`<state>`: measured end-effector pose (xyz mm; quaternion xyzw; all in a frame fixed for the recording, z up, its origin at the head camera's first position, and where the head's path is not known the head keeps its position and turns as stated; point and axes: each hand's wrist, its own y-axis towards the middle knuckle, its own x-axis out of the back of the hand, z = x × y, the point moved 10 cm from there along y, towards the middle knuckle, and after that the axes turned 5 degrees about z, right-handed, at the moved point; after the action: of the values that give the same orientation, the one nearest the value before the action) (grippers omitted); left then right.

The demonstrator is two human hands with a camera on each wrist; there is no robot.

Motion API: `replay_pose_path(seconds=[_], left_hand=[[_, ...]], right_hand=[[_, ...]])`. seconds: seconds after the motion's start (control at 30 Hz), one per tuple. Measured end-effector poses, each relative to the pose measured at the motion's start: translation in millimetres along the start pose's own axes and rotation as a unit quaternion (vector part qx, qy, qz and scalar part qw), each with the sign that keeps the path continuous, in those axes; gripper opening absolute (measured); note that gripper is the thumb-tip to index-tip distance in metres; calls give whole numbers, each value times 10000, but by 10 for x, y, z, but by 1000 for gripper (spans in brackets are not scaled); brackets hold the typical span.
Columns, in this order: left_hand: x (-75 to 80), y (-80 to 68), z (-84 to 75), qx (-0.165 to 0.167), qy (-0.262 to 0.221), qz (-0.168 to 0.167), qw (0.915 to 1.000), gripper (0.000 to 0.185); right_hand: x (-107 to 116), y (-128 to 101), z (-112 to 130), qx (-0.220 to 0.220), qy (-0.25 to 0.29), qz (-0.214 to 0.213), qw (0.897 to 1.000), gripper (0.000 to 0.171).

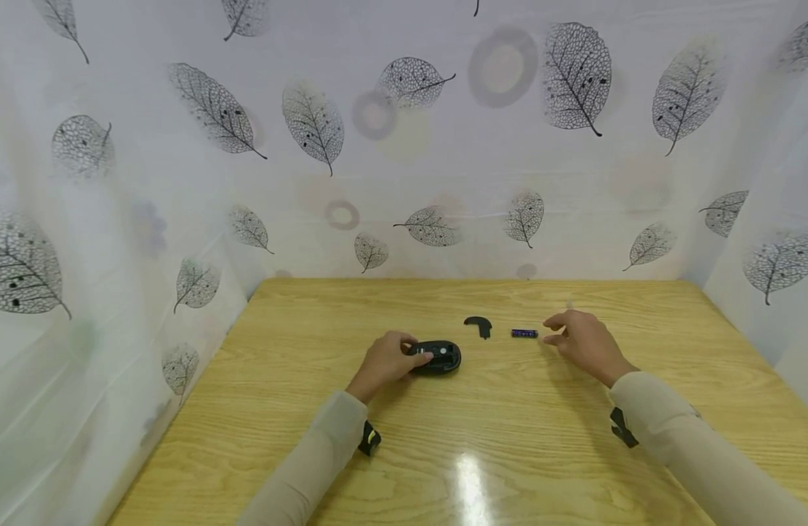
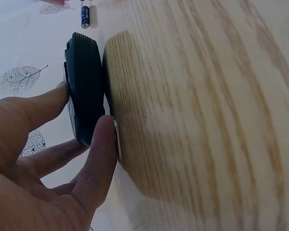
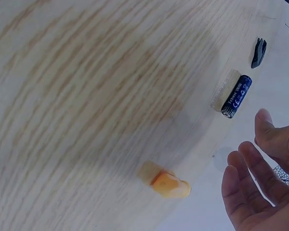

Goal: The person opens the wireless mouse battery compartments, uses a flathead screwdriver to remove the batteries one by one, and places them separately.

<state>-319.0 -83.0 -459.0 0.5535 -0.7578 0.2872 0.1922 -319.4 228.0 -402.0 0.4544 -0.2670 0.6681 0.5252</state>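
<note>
Head camera: two sleeved arms reach over a wooden counter (image 1: 312, 321) backed by a white leaf-print curtain (image 1: 404, 146). The left hand (image 1: 386, 361) grips a black computer mouse (image 1: 437, 357) lying near the counter's middle, fingers curled over its near end. Just beyond it lies a small curved black cover (image 1: 478, 325), and to the right of that a dark battery (image 1: 524, 333). The right hand (image 1: 584, 342) hovers right beside the battery, fingers loosely spread, holding nothing.

Left wrist camera: the left hand (image 2: 53, 163) pinches the mouse (image 2: 84, 86) between thumb and fingers, the mouse resting on the counter (image 2: 207, 120). The battery (image 2: 85, 16) shows well beyond it, near the frame's edge.

Right wrist camera: the right hand (image 3: 260, 178) is open, fingers straight and relaxed, clear of the battery (image 3: 236, 95), which lies flat on the counter (image 3: 86, 96) near the fingertips. The black cover (image 3: 258, 52) lies farther off, apart from the battery. An orange-tinted fingertip, likely the thumb, touches the counter at lower centre; its outline is blurred.
</note>
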Motion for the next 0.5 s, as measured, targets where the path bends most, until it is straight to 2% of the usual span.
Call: replay_pose_path(seconds=[0.4, 0.5], left_hand=[[84, -38, -2, -36, 108, 3, 9999, 60], [148, -65, 2, -76, 179, -113, 9997, 60]], right_hand=[[73, -13, 4, -22, 4, 31, 10000, 30], [99, -32, -2, -28, -49, -4, 10000, 30]])
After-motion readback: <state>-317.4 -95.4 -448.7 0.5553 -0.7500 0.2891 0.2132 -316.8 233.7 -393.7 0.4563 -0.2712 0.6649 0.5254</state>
